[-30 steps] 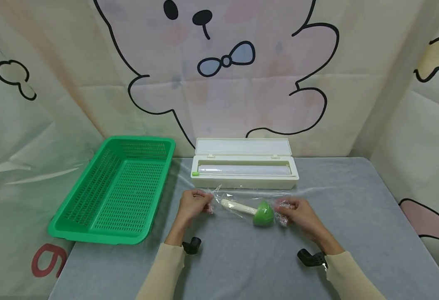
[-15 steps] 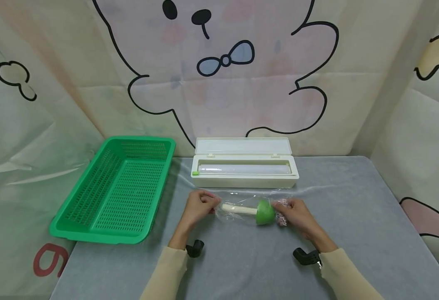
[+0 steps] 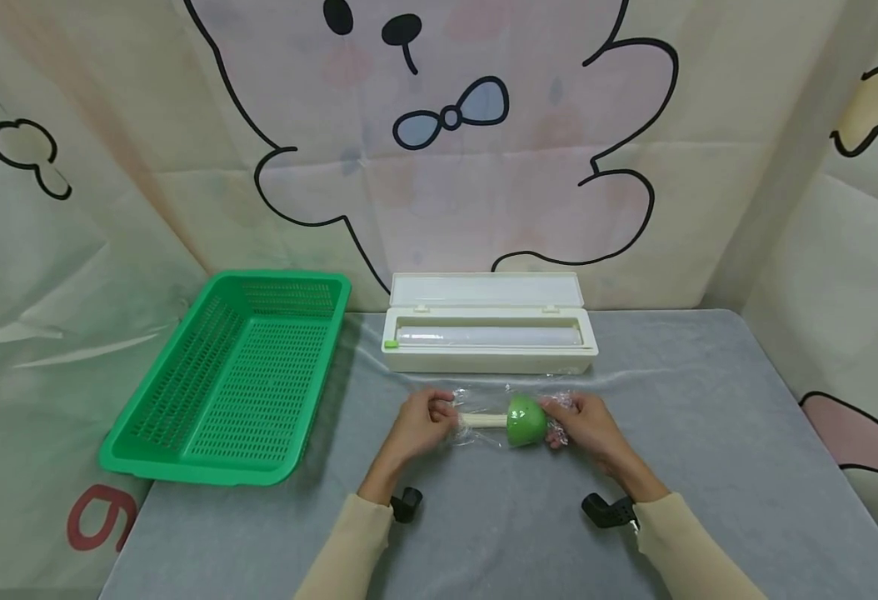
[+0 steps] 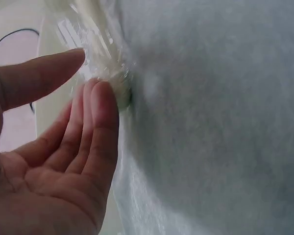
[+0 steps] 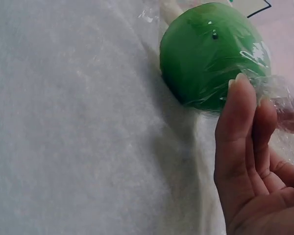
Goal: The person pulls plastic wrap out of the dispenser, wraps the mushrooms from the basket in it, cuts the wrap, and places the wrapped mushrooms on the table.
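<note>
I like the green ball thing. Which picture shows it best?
The right wrist view: the green head fills it, shiny under plastic wrap. The head view shows it small between both hands. The left wrist view misses it.

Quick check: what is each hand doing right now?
Left hand: pinches the plastic wrap at the handle end.
Right hand: pinches the wrap beside the green head.

Grey table (image 3: 709, 433); cartoon bear curtain (image 3: 446, 150) behind.
</note>
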Tool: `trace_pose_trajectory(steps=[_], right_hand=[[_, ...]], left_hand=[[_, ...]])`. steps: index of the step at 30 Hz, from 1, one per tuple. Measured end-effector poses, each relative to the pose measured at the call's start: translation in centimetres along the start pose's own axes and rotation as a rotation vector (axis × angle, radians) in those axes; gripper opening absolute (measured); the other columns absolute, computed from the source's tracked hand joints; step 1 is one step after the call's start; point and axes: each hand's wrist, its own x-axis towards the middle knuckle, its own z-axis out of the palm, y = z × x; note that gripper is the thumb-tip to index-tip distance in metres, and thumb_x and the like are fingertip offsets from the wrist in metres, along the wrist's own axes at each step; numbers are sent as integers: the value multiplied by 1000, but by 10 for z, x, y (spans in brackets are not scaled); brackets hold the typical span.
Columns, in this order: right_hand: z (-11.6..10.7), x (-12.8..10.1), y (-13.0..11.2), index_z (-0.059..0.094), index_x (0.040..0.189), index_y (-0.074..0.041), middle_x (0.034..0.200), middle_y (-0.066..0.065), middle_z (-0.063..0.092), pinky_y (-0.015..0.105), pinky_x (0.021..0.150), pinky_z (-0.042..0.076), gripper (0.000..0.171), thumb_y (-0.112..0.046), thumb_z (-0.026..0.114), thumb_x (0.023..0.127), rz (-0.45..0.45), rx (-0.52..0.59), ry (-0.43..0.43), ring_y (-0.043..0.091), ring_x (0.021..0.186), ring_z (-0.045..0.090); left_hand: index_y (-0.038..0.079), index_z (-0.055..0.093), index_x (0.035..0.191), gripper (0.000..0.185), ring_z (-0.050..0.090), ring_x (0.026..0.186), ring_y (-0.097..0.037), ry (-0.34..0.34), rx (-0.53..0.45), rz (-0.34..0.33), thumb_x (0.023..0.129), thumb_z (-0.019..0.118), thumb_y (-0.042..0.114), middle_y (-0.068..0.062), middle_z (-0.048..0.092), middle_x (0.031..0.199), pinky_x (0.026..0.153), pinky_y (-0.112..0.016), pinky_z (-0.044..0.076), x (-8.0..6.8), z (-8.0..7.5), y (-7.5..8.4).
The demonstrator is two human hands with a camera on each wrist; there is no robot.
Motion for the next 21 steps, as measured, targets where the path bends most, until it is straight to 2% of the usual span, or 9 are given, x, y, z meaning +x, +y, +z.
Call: trace_pose_trajectory(steps=[3,7,11,14,16,18,21], right_hand=[[-1,-2,-2,64,105,9,70,8,67,31,58,56,32,-22,62,103,-2,7,4,16,58,65],[-3,-4,-5,61,109,13,70,8,67,33,61,59,33,-20,62,103,2,53,-29,16,60,67],[-15,-7,-6,50,124,20,83,11,71,36,72,61,42,-13,63,101,-27,131,-189,18,72,72],[-28,-9,-5,34,138,23,95,14,74,36,82,59,56,-4,63,100,-67,172,-346,20,85,74],[-36,-9,-5,27,143,24,101,13,74,36,87,58,62,-1,63,98,-82,184,-410,20,91,73],[-37,-8,-4,32,141,24,100,13,74,36,85,58,60,0,65,97,-116,143,-423,20,91,73],[-29,-5,-6,47,128,20,89,9,74,35,77,60,49,-4,71,94,-146,41,-352,17,80,71]], left_hand=[[-10,66,113,35,62,76,-15,15,57,34,80,76,-8,-11,67,89,68,-27,53,0,4,0],[-7,72,101,32,55,68,-11,96,231,84,72,85,-6,-8,65,80,61,-25,49,2,13,2],[-5,76,93,26,52,70,-13,157,360,88,70,87,-2,-7,63,76,62,-29,47,3,21,4],[-2,78,94,24,56,77,-18,158,423,71,73,88,4,-7,64,80,67,-35,48,3,23,5],[0,79,95,24,58,82,-22,152,455,61,75,88,7,-8,64,84,71,-38,49,3,23,5],[2,80,97,25,58,86,-25,147,480,43,75,89,11,-8,61,88,75,-40,48,3,23,5],[4,79,97,26,56,88,-27,137,478,21,75,90,13,-9,57,92,79,-41,48,4,24,4]])
